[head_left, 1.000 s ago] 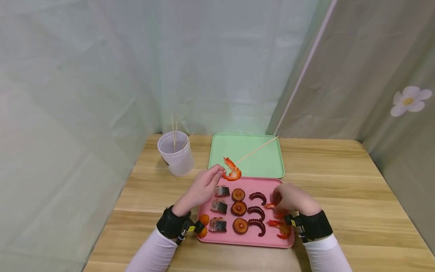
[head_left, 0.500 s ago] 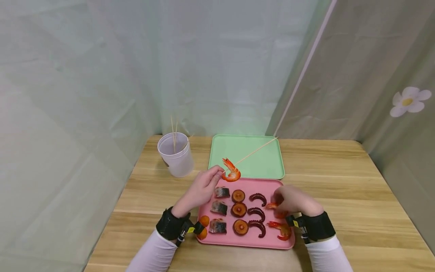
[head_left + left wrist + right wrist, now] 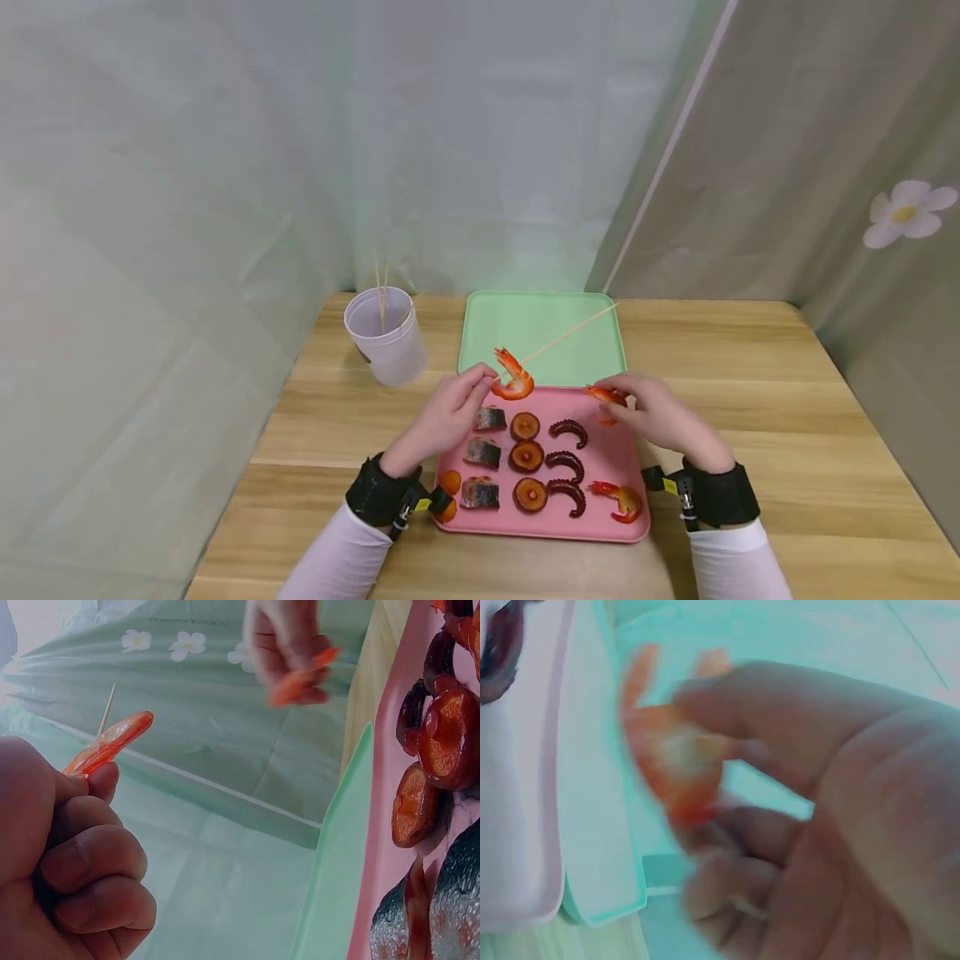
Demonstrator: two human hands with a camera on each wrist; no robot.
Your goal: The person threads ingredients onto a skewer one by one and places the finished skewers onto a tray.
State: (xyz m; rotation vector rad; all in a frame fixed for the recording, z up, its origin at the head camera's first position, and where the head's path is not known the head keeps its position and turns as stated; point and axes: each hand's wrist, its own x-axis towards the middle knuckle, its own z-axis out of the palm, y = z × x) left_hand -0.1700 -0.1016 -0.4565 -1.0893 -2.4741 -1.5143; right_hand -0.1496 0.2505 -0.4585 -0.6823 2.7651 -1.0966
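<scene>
My left hand (image 3: 448,408) pinches a thin wooden skewer (image 3: 572,331) near one end, just beside a red shrimp (image 3: 516,386) threaded on it. The skewer slants up to the right over the green tray (image 3: 510,325). In the left wrist view its pointed tip (image 3: 107,709) sticks out past the shrimp. Between thumb and fingers, my right hand (image 3: 667,417) holds a second shrimp (image 3: 604,395) above the far right corner of the pink tray (image 3: 611,462). That shrimp looks blurred in the right wrist view. Another shrimp (image 3: 626,503) lies at the tray's near right corner.
On the pink tray sit rows of fish pieces (image 3: 482,453), mushroom caps (image 3: 527,456) and dark octopus tentacles (image 3: 565,465), with orange balls (image 3: 450,482) at the left edge. A white bucket (image 3: 397,358) with several skewers stands at the back left. A curtain hangs behind the table.
My right hand has lifted a shrimp off the pink tray and moved it up and away from me, toward the skewer's height. My left hand stays in place with the skewer.
</scene>
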